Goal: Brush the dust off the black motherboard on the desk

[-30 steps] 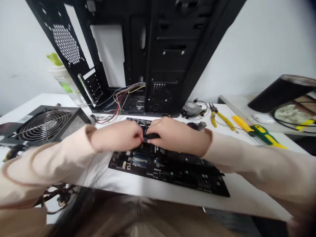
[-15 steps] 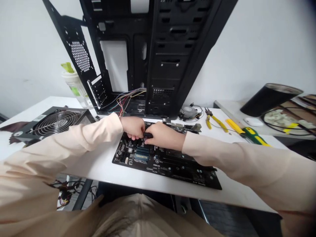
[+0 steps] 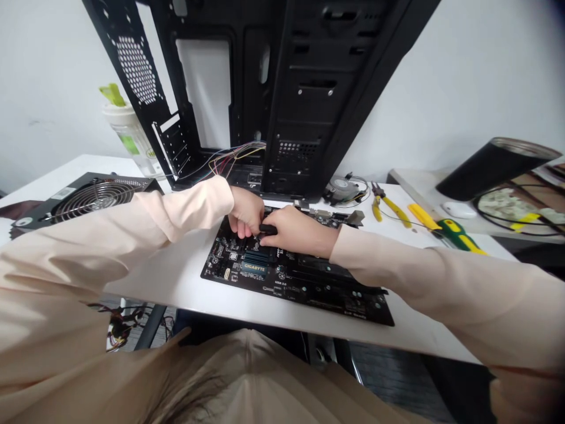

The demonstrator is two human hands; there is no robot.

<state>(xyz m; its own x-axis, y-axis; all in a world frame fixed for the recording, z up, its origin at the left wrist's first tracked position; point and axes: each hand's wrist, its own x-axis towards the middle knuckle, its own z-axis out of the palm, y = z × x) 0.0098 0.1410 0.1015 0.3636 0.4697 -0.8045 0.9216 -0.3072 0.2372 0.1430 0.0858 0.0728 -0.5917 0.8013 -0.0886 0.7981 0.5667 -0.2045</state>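
Observation:
A black Gigabyte motherboard [image 3: 304,288] lies flat on the white table [image 3: 176,282] in front of me. Both my hands meet over its far left part. My left hand [image 3: 245,210] is curled, fingers bent down onto the board. My right hand [image 3: 291,231] is closed round a small black handle-like object [image 3: 267,229] that pokes out toward my left hand; what it is I cannot make out. Cream sleeves cover both forearms.
An open black computer case [image 3: 282,88] stands upright behind the board, with coloured wires [image 3: 229,159] spilling out. A power supply with fan grille [image 3: 83,197] sits left. A cooler fan [image 3: 342,191], yellow pliers [image 3: 391,207] and a green-yellow screwdriver [image 3: 459,235] lie right. A plastic jar [image 3: 128,132] stands back left.
The view has pulled back and shifted; my hands stay together over the board's far left part, now a little farther from me. The black object remains in my right hand.

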